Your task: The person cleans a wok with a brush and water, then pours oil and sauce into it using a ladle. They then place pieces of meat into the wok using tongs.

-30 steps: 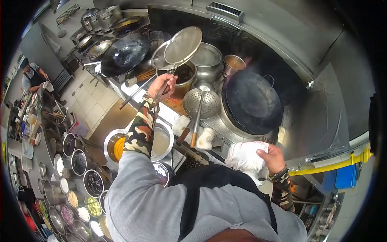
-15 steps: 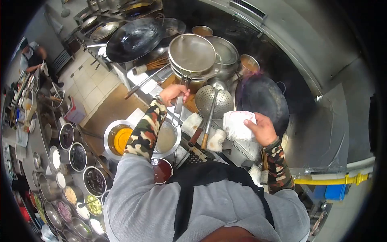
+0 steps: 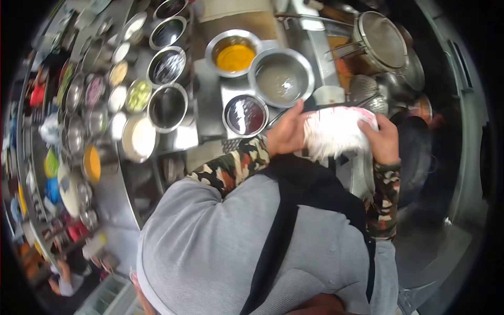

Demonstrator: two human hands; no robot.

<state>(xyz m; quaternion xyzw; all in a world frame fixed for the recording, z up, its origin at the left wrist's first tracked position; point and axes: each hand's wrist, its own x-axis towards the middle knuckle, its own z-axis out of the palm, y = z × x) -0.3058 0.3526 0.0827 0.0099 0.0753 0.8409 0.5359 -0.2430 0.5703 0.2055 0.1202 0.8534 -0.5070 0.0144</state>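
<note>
A white cloth [image 3: 338, 134] with a reddish-pink edge is stretched between my two hands, its frayed lower side blurred by motion. My right hand [image 3: 382, 139] grips the cloth's right end, thumb on top. At the left end, my left hand [image 3: 286, 131] has its thumb raised and its fingers at the cloth's edge, partly hidden by it. Just beyond the left hand stand a bowl of dark red sauce [image 3: 245, 116] and a bowl of cloudy liquid [image 3: 280, 79]. A round mesh strainer [image 3: 383, 43] rests on a pot at the upper right.
A bowl of yellow liquid [image 3: 234, 56] stands behind the sauce. To the left are several metal containers of ingredients, including chopped green pieces [image 3: 138, 96] and a white one [image 3: 139, 137]. A dark wok [image 3: 412, 157] sits right of my right hand. Another person [image 3: 71, 281] is at the lower left.
My left hand has let go of the strainer's handle and come to the cloth's left end. The cloth is now spread wider. My view has turned toward the left-hand containers.
</note>
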